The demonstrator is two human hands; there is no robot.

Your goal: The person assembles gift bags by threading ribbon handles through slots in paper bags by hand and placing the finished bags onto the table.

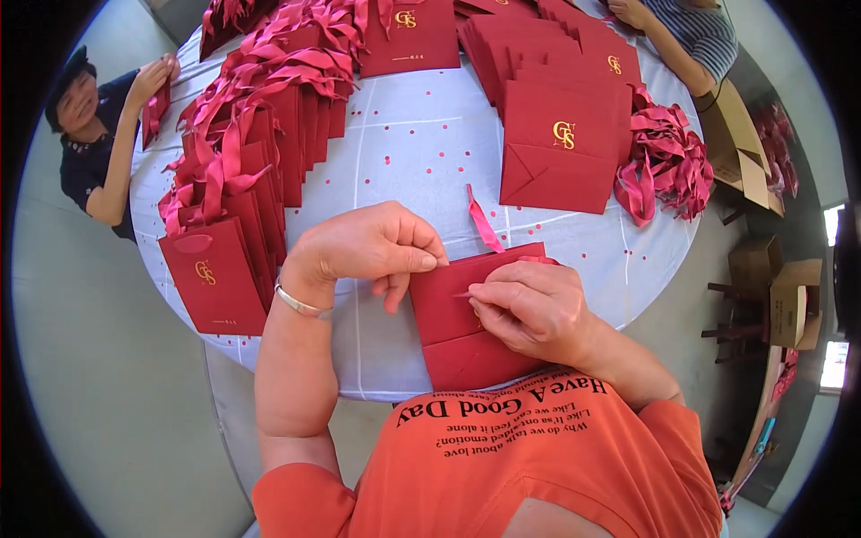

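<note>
A flat dark-red paper bag [457,350] with a folded bottom lies at the table's near edge, right against my orange shirt. My left hand [381,247] pinches thumb and forefinger together at the bag's upper left corner, its other fingers curled loosely. Over the bag's upper right part, my right hand [529,305] is closed, and a thin pinkish tip, seemingly a ribbon end, sticks out from its fingertips. Part of the bag is hidden beneath that hand. Just beyond the bag lies a loose pink ribbon strip [483,220].
Red bags with ribbon handles [220,278] stand in a row at left. Flat red bags [565,143] are stacked at right, beside a heap of pink ribbons [668,161]. Small red paper dots lie across the white-covered table [359,170]. Two other people work across it.
</note>
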